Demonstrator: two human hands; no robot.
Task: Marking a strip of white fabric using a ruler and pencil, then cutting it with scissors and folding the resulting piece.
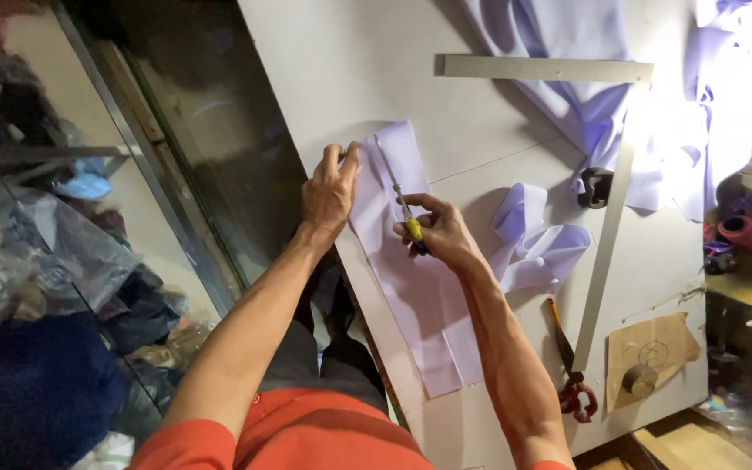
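A long strip of pale lilac fabric lies on the white worktable, reaching from the table's near edge toward the middle. My left hand presses down on the strip's far left edge with fingers spread. My right hand grips a slim tool with a yellow handle, whose thin metal shaft lies along the fabric and points away from me.
A large metal L-square lies across the table. More lilac fabric is heaped at the back and a folded piece sits right of my hand. Red-handled scissors, a brown paper pattern with a round weight, and thread spools are at the right.
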